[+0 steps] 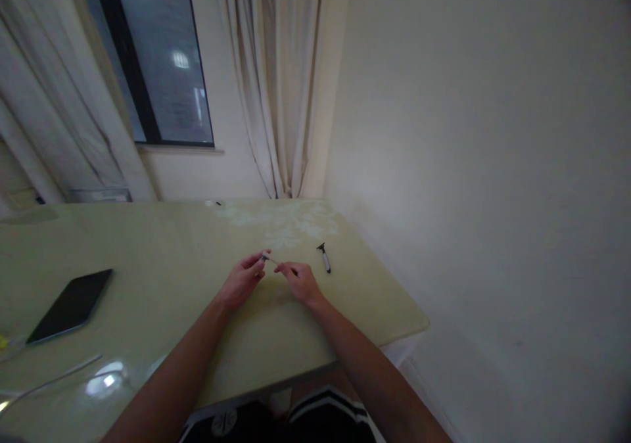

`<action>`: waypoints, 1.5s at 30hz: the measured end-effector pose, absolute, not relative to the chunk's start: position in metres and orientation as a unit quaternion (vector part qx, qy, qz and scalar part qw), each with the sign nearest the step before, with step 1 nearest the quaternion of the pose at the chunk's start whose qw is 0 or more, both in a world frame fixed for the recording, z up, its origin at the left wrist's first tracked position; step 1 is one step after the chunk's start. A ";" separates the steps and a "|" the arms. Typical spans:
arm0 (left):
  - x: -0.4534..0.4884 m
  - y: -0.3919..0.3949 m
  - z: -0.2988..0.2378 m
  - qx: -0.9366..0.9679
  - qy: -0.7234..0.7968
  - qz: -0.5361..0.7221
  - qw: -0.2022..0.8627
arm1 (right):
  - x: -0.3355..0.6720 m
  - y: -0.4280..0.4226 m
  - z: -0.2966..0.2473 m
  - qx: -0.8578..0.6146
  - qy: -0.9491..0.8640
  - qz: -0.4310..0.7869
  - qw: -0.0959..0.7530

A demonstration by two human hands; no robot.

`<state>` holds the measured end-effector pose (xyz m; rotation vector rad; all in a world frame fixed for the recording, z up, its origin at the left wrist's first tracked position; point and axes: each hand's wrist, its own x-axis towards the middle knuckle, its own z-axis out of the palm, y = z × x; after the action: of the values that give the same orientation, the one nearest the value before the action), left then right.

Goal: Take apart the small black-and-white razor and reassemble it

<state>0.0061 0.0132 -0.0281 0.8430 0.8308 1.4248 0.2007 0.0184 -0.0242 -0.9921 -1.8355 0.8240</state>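
Seeing first a broad, pale green counter (158, 252), running beneath the razor and on past both sides. Then finding a dark, flat tablet (71, 305), well to the left of the razor (324, 259). Just left of the razor, finding the two hands close together: left hand (243, 277) with fingertips bent in on one end of a slim stick (271, 259), right hand (300, 282) pinching the other end. Noting the razor itself as apart from both, nearest the right hand. Coming last to the slim stick, left of the razor and bridging the gap between the hands. Judging it likely very light and fairly stiff, perhaps easily bent or snapped under sideways force; best taken lightly by the pale shaft. Unable to make out the darker end, too small and partly covered by left fingers.
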 end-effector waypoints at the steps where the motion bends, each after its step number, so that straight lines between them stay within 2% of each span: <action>1: 0.006 0.013 -0.028 0.363 0.356 0.617 0.601 | 0.200 0.019 -0.025 -0.397 -0.740 0.333 0.429; 19: 0.008 0.011 -0.028 0.344 0.357 0.626 0.602 | 0.201 0.018 -0.023 -0.410 -0.726 0.340 0.435; 22: 0.010 0.011 -0.027 0.354 0.346 0.621 0.608 | 0.202 0.017 -0.022 -0.374 -0.745 0.358 0.420; 26: 0.010 0.012 -0.029 0.337 0.341 0.625 0.615 | 0.202 0.017 -0.021 -0.399 -0.724 0.340 0.448; 31: 0.007 0.014 -0.032 0.350 0.320 0.617 0.628 | 0.202 0.019 -0.023 -0.351 -0.740 0.387 0.423; 35: 0.007 0.014 -0.032 0.338 0.335 0.623 0.621 | 0.203 0.020 -0.022 -0.396 -0.713 0.366 0.447; 40: 0.008 0.013 -0.031 0.339 0.336 0.616 0.626 | 0.204 0.020 -0.022 -0.365 -0.724 0.425 0.402; 45: 0.008 0.013 -0.031 0.330 0.344 0.618 0.625 | 0.207 0.023 -0.022 -0.407 -0.703 0.402 0.421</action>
<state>0.0081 0.0128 -0.0312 0.7576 0.7892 1.4191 0.2072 0.0231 -0.0222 -1.0205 -1.7615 1.0082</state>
